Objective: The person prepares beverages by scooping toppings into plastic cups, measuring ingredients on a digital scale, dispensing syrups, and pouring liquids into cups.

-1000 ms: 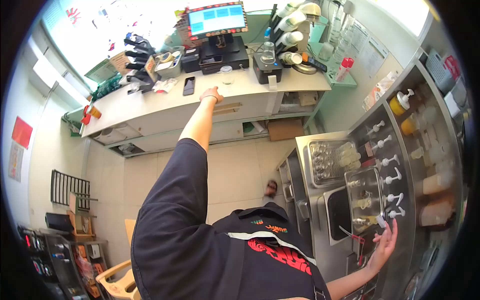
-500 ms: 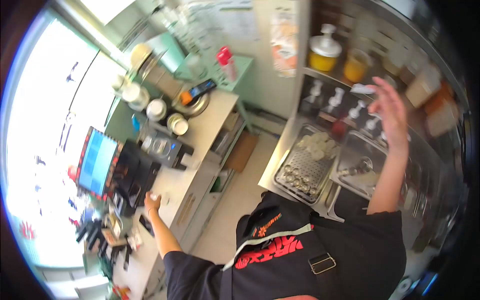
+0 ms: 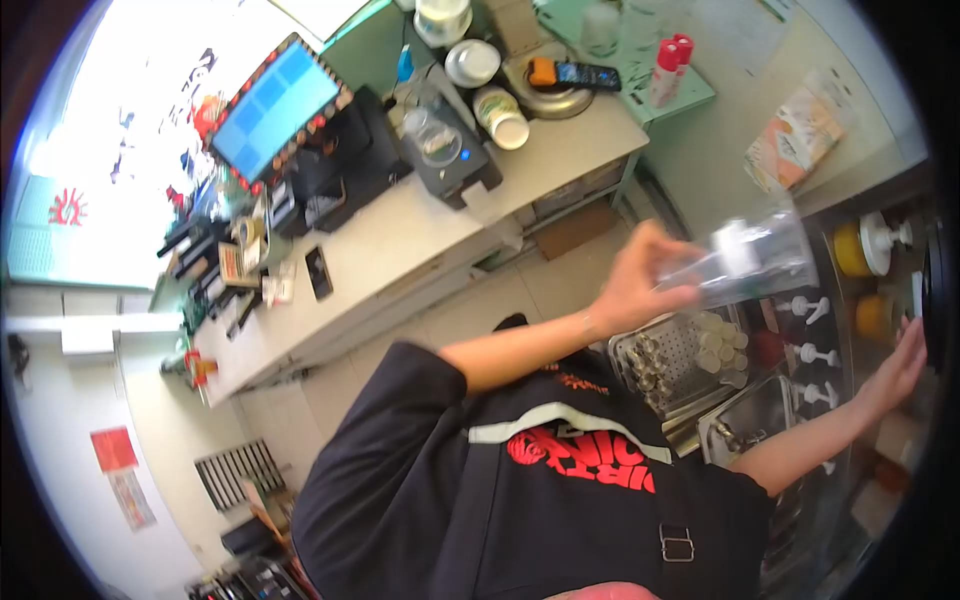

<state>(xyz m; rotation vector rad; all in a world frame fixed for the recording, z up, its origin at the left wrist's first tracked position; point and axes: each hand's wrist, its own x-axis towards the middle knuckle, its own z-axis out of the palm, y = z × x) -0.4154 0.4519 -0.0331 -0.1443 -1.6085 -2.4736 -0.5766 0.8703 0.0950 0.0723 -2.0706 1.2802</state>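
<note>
A pale counter (image 3: pixel 420 240) runs below a bright window, and a steel work station (image 3: pixel 700 425) stands across the floor from it. Between the 2, in the air, a clear plastic cup (image 3: pixel 780 262) with a white patch lies tilted nearly on its side, beyond the counter's right end. The left hand (image 3: pixel 648 278) has it pinched at one end, thumb and fingers closed around it. The right hand (image 3: pixel 897 365) is raised by the shelf side of the station, fingers fairly straight and close together; I cannot tell whether it touches or holds anything there.

Below the cup, a perforated tray (image 3: pixel 688 338) carries shiny round pieces toward its left edge and translucent ones toward its right edge. White pump heads (image 3: pixel 820 355) line up near the right hand, below a yellow pump container (image 3: pixel 860 248). On the counter, a black machine (image 3: pixel 450 170) sits toward the right end, a lit monitor (image 3: pixel 278 115) stands along the back edge, and a phone (image 3: pixel 318 274) lies near the left end.
</note>
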